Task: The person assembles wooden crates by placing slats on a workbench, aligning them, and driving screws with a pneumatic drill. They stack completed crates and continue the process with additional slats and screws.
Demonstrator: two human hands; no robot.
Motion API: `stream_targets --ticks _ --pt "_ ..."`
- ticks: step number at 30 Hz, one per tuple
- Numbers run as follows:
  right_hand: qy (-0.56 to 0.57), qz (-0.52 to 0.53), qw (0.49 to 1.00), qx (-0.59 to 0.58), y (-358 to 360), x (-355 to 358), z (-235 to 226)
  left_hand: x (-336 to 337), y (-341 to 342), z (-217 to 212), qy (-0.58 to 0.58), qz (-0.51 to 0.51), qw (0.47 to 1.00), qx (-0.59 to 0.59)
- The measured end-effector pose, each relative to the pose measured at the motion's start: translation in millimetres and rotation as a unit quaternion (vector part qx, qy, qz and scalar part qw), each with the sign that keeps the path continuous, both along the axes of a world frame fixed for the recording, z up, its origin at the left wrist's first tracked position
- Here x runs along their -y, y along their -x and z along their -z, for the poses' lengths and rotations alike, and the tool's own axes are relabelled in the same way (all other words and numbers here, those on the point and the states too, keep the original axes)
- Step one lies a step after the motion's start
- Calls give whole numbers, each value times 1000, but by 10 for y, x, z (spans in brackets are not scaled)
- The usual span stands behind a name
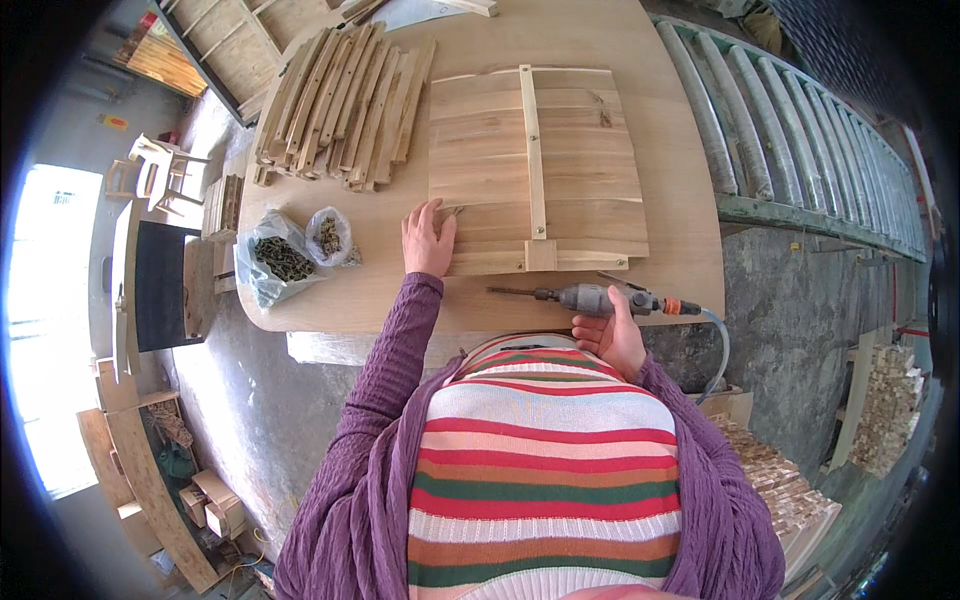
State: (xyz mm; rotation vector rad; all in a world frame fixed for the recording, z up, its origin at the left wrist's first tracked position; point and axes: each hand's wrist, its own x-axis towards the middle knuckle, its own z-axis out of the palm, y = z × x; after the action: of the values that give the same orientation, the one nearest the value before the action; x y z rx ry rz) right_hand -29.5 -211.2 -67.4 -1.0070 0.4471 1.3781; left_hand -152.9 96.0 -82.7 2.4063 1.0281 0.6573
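A slatted wooden panel (480, 130) lies on the table, with a narrow batten (532, 150) fixed down it by several screws. Across its near edge runs another strip (590, 262) with a small block (541, 255) at the batten's foot. My left hand (428, 240) rests at the panel's near left edge, fingers extended and thumb apart. A small dark piece, perhaps a screw, shows by the fingertips. My right hand (617, 335) holds a grey air screwdriver (585, 298) loosely, thumb over its body and fingers curled below. Its long bit points left, beside the panel's near edge.
Wooden strips (340, 100) are piled at the table's far left. Two plastic bags of screws, one larger (275, 258) and one smaller (330, 236), sit left of my left hand. A hose (722, 350) trails from the screwdriver. A roller conveyor (790, 130) stands beyond the table's right edge.
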Motion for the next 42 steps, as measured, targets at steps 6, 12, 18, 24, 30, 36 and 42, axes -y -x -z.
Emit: stream_targets --ticks 6,12,18,24,30,36,42 --pt "39 -213 973 77 -71 -166 86 21 -39 -7 -7 1 1000 -10" --pt "-63 -359 888 279 -124 -134 57 7 -26 -5 26 7 1000 -7" --pt "-98 -374 891 239 -323 16 -191 -82 -57 67 79 -8 997 10" --pt "38 16 824 566 -738 22 -35 16 -133 43 105 -23 993 47" --pt "57 -28 684 726 -886 -391 71 3 -99 83 249 -38 961 110" --pt "37 28 749 661 -1157 -770 1 -325 -404 109 282 -37 950 127" --pt "317 -90 504 799 -1588 -835 128 -552 -498 284 7 -71 996 -55"
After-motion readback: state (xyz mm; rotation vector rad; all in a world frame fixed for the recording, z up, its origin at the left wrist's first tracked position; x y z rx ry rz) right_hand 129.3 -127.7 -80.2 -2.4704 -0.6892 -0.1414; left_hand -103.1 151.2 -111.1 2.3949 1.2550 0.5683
